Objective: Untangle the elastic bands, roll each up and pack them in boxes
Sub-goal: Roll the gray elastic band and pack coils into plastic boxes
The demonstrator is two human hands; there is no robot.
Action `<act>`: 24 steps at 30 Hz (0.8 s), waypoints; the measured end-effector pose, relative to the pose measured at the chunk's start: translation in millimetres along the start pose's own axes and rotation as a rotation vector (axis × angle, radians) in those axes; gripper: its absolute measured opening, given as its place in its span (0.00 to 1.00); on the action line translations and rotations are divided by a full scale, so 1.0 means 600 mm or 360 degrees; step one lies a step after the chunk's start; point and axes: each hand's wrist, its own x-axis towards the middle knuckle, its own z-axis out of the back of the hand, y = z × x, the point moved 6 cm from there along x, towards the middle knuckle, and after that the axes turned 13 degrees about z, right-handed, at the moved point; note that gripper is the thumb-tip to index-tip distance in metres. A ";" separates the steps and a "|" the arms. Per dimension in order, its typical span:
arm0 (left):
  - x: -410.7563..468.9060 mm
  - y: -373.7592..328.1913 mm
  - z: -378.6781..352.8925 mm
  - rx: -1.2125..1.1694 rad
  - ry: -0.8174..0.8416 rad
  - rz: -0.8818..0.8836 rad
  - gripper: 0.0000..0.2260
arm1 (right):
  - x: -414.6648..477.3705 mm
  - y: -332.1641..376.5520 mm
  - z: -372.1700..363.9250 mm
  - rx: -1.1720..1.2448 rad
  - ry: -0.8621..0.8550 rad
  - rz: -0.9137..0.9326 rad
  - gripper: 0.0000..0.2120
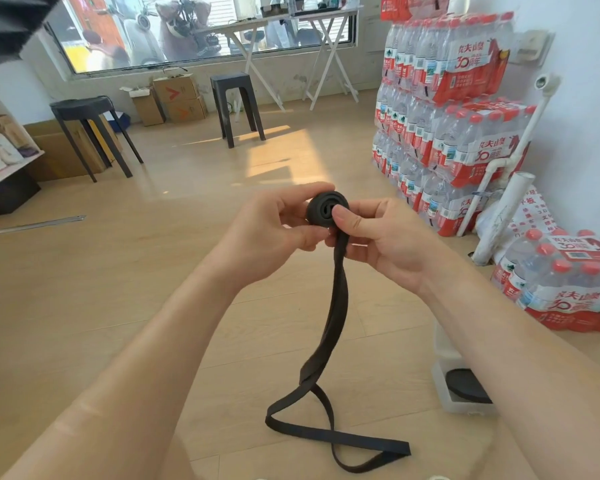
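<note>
The left hand (274, 230) and right hand (388, 237) both pinch a partly rolled black elastic band (321, 202), with the right thumb on the coil's face. Its loose tail hangs down and loops on the wooden floor (118, 306). Beside the right forearm, a clear box (439, 379) holds another black roll (465, 382).

Black elastic band (336, 306), top end rolled, tail looped on floor (146, 271).
</note>
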 end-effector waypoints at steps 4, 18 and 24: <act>0.002 -0.010 0.011 0.0394 -0.0167 -0.0214 0.23 | -0.001 -0.008 -0.007 0.0049 0.0163 -0.0094 0.17; -0.004 -0.020 0.016 0.0341 -0.0320 -0.0284 0.18 | -0.005 -0.027 -0.028 0.0617 0.0036 -0.0155 0.19; -0.005 -0.018 0.010 0.0421 -0.0258 -0.0301 0.20 | -0.007 -0.018 -0.014 0.0109 0.0177 -0.0127 0.16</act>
